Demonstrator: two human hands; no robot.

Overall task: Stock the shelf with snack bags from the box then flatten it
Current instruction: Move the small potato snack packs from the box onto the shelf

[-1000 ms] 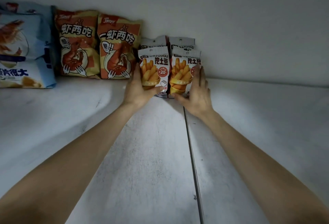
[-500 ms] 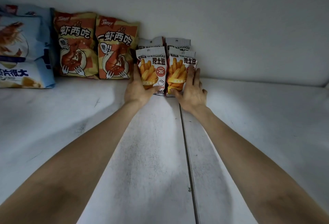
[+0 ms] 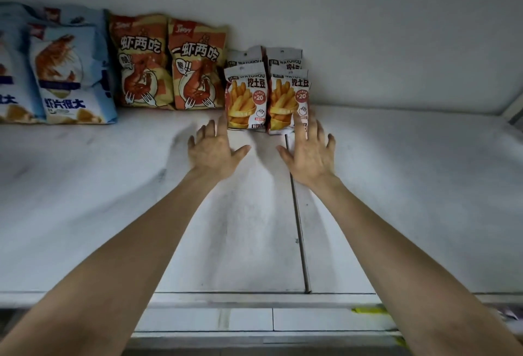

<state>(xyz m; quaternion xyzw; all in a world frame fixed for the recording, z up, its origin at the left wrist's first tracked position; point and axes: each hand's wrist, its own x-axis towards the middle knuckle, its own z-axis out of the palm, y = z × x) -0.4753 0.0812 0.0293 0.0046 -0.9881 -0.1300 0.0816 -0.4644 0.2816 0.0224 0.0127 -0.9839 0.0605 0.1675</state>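
Two small fry bags stand upright at the back of the white shelf (image 3: 396,186): the left fry bag (image 3: 245,98) and the right fry bag (image 3: 288,101), with two more of the same kind behind them (image 3: 283,57). My left hand (image 3: 212,152) hovers just in front of the left bag with fingers spread, holding nothing. My right hand (image 3: 310,155) is spread too; its fingertips overlap the lower right corner of the right bag. The box is out of view.
Two orange shrimp-snack bags (image 3: 169,64) lean on the back wall to the left of the fry bags. Blue shrimp-chip bags (image 3: 68,73) stand at the far left. A metal seam (image 3: 297,214) runs front to back. The shelf's front edge (image 3: 254,299) lies below.
Both hands have let go of the two front fry bags and drawn back toward me with fingers spread. The bags stay standing. The camera has pulled back, showing the shelf's front edge.
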